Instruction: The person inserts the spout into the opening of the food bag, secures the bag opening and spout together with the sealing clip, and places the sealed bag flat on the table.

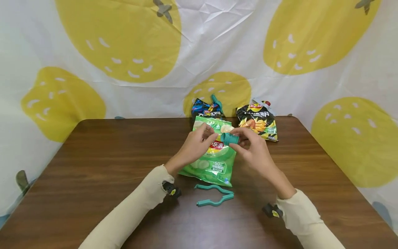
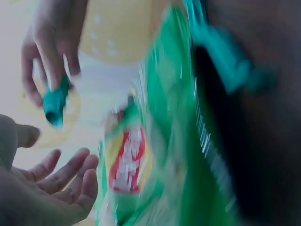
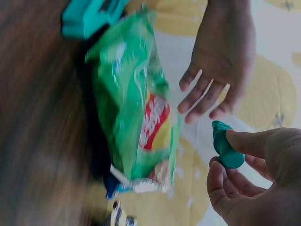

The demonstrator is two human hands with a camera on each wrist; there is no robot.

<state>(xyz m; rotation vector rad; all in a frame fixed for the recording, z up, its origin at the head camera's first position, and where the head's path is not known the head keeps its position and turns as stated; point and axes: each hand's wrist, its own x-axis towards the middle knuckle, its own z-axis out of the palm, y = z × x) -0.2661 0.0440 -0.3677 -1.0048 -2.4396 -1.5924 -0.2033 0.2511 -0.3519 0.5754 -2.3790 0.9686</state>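
My right hand [image 1: 253,148] pinches a small teal threaded piece [image 1: 229,138], shaped like a short spout or cap, above the green chip bag [image 1: 203,166]. In the right wrist view this piece [image 3: 227,147] sits between thumb and fingers. My left hand [image 1: 199,141] hovers across from it with loosely bent fingers and nothing in them. The left wrist view shows a gap between the left hand [image 2: 56,188] and the teal piece [image 2: 55,104]. The green bag lies on the table, its front up. Nearer to me is a teal bag clip [image 1: 228,196] with its two arms spread.
Behind the green bag, a dark blue chip bag [image 1: 202,108] carries a teal clip [image 1: 217,103]. A black chip bag [image 1: 256,119] stands to its right, with a grey clip [image 1: 264,104] at its top. A lemon-print cloth [image 1: 214,45] hangs behind the wooden table [image 1: 109,155].
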